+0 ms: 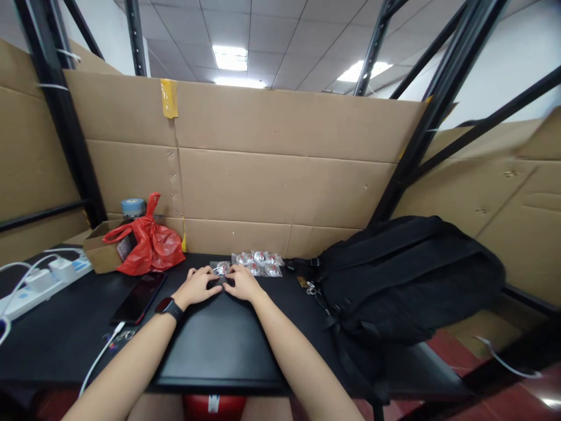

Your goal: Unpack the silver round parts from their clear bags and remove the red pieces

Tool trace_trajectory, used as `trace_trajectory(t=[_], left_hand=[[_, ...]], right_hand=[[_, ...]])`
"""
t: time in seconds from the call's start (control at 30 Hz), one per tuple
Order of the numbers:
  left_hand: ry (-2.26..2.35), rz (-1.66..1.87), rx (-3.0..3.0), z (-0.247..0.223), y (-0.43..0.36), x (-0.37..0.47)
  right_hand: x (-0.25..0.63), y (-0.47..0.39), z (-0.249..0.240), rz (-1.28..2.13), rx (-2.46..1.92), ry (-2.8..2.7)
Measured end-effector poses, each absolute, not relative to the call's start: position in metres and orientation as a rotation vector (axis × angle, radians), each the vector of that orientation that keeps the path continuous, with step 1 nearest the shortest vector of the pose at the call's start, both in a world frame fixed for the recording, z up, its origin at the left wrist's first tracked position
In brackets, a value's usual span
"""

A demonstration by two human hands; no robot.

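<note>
A tall cardboard wall (280, 181) stands behind the backpack (412, 280), and a black table (302, 333) runs underneath the backpack and out to its left. The backpack itself is black and lies on its side. Farthest to the left of the backpack is a white power strip (48, 289) with plugs and cables; nearer in, though well apart from the backpack, sits a knotted red bag (160, 245) against a small box (103, 248). A dark phone (139, 297), also well left of the backpack, lies flat with a white cable plugged in. Left of the backpack are both hands: the right hand (243, 283) is the closer one, the left hand (197, 286) beyond it, with a watch (170, 308) on its wrist. Each thumb is spread from the fingers, and the fingertips come in from either side of one clear packet (222, 267); whether they press it or merely rest there I cannot tell. That packet lies left of the backpack, beyond a group of similar packets (259, 259) nearer to it.
</note>
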State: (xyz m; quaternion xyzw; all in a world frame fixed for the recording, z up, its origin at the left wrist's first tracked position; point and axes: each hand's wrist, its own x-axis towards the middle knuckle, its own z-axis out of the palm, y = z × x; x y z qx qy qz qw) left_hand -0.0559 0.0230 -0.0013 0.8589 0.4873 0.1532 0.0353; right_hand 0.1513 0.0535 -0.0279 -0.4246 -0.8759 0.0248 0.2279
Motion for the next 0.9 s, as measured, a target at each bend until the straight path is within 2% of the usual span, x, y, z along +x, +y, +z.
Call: trace_trajectory(t=[0.27, 0.53, 0.63, 0.77, 0.9], left_hand=[[1.526, 0.480, 2.602, -0.009, 0.011, -0.058], [1.516, 0.809, 2.317, -0.012, -0.005, -0.052], [1.542, 0.788, 2.386, -0.016, -0.012, -0.050], [1.621, 0.699, 2.488, -0.020, -0.018, -0.050], [1.567, 0.672, 2.556, -0.023, -0.013, -0.052]], right_hand=[[0.159, 0.033, -0.030, 0.201, -1.218, -2.371], [0.153, 0.002, -0.042, 0.362, -1.234, -2.106], [0.150, -0.005, -0.041, 0.350, -1.237, -2.052], [0.147, -0.012, -0.036, 0.143, -1.301, -2.120], [0.149, -0.010, -0.033, 0.256, -1.307, -2.158]])
